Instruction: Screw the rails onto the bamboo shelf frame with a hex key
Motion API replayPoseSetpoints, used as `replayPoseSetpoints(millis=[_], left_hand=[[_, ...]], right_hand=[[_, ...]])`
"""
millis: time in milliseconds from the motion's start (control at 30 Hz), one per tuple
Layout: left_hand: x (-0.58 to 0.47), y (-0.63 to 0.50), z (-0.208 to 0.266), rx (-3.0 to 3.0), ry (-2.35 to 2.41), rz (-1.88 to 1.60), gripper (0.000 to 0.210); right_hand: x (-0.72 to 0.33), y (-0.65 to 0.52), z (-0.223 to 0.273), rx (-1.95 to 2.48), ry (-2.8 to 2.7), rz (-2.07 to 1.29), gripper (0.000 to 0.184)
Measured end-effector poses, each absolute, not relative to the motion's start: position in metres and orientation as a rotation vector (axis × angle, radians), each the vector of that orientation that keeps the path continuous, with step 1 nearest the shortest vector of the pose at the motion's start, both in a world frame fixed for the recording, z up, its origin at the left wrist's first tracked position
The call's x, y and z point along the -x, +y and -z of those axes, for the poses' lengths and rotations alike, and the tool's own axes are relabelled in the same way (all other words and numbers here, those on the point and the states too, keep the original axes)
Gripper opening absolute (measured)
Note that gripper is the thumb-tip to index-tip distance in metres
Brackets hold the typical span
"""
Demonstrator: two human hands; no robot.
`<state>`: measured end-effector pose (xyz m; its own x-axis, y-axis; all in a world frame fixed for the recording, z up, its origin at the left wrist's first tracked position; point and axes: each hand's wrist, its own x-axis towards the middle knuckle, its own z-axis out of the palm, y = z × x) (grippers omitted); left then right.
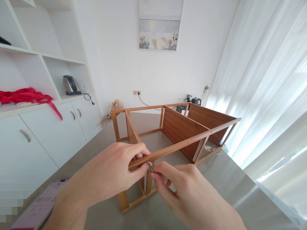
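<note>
A brown wooden shelf rack (pixel 177 146) lies on its side across the table. My left hand (pixel 115 169) is closed around the near end of its upper rail, thumb below and fingers over the top. Between the thumb and fingertips of my right hand (pixel 184 185) is a short grey metal rod (pixel 150 167), which looks like a hex key. Its tip meets the near side of the rail, close to my left thumb, where a small brass-coloured spot shows. The far end of the rod is hidden in my right fingers.
A phone (pixel 40 204) showing a timer lies on the grey table (pixel 220 188) at the left. White cabinets (pixel 48 131) with a kettle (pixel 71 85) and red cloth (pixel 26 95) stand left. A white curtain (pixel 263 80) hangs at the right.
</note>
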<state>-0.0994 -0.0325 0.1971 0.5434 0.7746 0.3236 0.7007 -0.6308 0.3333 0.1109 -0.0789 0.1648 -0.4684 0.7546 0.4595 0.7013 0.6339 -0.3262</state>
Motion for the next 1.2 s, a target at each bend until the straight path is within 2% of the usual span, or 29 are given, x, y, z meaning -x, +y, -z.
replayPoseSetpoints(millis=[467, 833, 1200], left_hand=[[0.100, -0.030, -0.195, -2.637, 1.266, -0.648, 0.015], [0.101, -0.030, -0.196, -2.652, 1.203, -0.764, 0.013], [0.101, -0.031, -0.194, -2.624, 1.288, -0.636, 0.013]], right_hand=[[-0.121, -0.077, -0.174, 1.047, -2.383, 0.055, 0.021], [-0.127, -0.076, -0.183, 0.940, -2.417, 0.097, 0.018], [-0.129, -0.076, -0.181, 0.982, -2.439, 0.186, 0.022]])
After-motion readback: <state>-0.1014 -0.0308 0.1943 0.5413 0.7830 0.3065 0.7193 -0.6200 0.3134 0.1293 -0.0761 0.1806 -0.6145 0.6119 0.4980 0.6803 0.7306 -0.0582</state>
